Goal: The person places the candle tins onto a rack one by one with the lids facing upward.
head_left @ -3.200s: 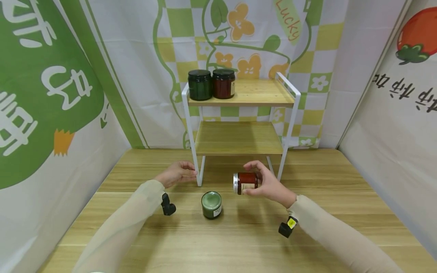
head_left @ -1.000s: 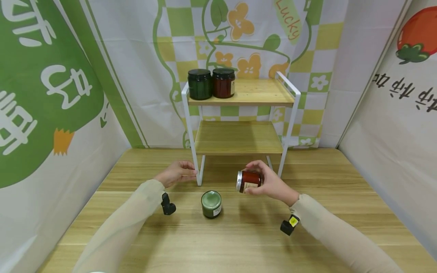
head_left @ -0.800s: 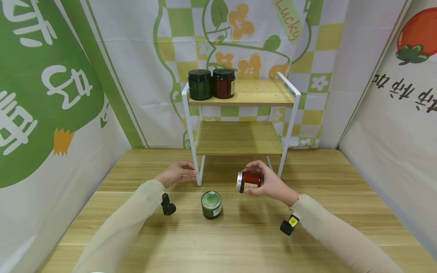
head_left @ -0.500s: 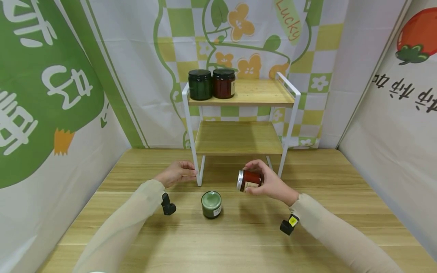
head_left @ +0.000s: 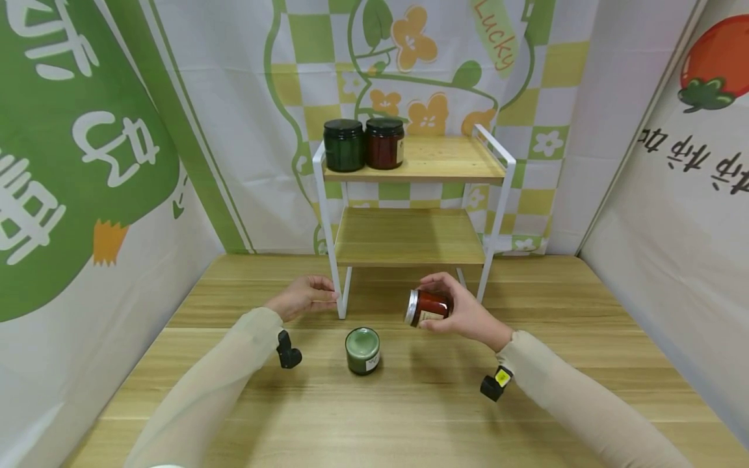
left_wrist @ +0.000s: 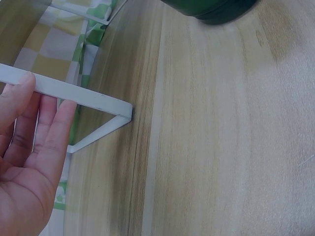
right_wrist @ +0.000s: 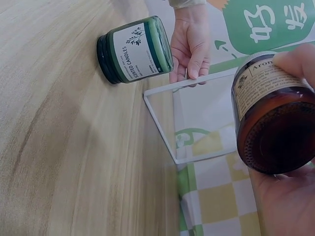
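The right hand (head_left: 468, 316) holds a small red-brown jar (head_left: 432, 307) tilted on its side above the table, its silver lid toward the left. In the right wrist view the labelled jar (right_wrist: 275, 123) lies between thumb and fingers. At the rack's front left leg (head_left: 341, 296) is the left hand (head_left: 301, 299); in the left wrist view the left hand (left_wrist: 34, 147) pinches the white bar (left_wrist: 74, 93) between thumb and fingers. A green candle jar (head_left: 363, 351) stands on the table in front of the rack, lid end down, its label visible in the right wrist view.
On the rack's top shelf (head_left: 447, 159), a dark green jar (head_left: 344, 146) and a dark red jar (head_left: 384, 144) with black lids stand side by side at the left. Below is a middle shelf (head_left: 409, 235). Printed cloths surround the wooden table (head_left: 351, 422) at the back and sides.
Compared with the oldest frame, the right hand and red-brown jar have shifted slightly right and up, and the jar is more tilted. The left hand and the green candle jar have stayed in place.
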Demonstrator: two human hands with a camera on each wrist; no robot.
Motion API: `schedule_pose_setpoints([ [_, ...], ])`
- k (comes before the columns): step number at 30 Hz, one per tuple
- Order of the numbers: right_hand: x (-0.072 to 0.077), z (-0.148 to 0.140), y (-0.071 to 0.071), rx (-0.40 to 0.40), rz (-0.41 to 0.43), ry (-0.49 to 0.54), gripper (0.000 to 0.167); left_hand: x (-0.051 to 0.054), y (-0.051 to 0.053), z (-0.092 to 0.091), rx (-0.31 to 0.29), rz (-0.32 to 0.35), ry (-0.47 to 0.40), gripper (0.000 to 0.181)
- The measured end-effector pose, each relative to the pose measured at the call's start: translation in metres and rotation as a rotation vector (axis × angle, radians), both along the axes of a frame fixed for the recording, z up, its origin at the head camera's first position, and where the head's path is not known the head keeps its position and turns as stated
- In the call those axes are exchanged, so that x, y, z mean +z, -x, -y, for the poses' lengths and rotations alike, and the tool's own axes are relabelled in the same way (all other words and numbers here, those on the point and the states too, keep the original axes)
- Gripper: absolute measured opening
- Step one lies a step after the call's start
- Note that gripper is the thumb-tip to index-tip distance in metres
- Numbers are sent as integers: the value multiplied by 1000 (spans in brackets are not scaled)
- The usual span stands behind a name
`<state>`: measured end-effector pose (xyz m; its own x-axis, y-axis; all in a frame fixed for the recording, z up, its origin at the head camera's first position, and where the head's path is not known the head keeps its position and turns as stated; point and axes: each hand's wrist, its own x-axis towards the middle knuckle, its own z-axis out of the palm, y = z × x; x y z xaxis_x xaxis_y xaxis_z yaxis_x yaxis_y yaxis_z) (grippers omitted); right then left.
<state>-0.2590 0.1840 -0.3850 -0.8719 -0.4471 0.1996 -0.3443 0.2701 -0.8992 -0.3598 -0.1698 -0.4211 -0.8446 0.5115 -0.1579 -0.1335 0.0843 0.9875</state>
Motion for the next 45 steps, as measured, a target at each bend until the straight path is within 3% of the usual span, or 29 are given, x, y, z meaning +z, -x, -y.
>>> schedule_pose_setpoints([
  [24, 2, -2, -1, 29, 7, 76, 71, -2, 2, 1, -6, -16, 18, 6],
  [35, 3, -4, -1, -2, -64, 5, 71, 0, 1, 1, -9, -17, 22, 6],
  [45, 4, -6, -2, 26, -33, 3, 60, -1, 2, 1, -13, -9, 7, 6],
])
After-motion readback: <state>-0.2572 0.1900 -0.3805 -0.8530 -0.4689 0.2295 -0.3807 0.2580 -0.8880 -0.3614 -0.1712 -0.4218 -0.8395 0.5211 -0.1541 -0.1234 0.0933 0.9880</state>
